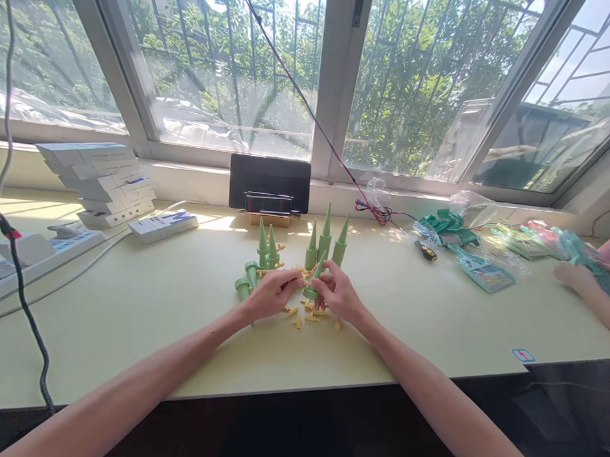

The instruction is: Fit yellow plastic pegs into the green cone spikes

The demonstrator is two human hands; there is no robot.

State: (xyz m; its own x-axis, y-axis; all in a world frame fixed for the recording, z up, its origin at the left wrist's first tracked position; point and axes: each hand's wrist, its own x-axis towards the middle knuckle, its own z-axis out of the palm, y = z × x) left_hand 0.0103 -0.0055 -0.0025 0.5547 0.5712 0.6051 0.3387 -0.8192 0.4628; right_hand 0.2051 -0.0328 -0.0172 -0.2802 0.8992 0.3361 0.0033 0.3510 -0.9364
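My right hand (337, 293) is closed round a green cone-shaped spike (316, 277), tip pointing up and away. My left hand (273, 291) is pinched beside it, fingertips at a small yellow piece (300, 275) that I can barely make out. Behind the hands stand several green spikes upright (326, 237) on the pale table (132, 316). Two more green spikes (247, 280) lie on their sides left of my left hand. Small yellow pieces (302, 315) are scattered under and between my hands.
A dark device (269, 183) on a wooden stand sits by the window. White boxes (102, 181) are stacked at the left, near a power strip (28, 253) and a black cable (29, 315). Plastic packets (476, 264) lie at the right, where another person's hand (576, 276) rests.
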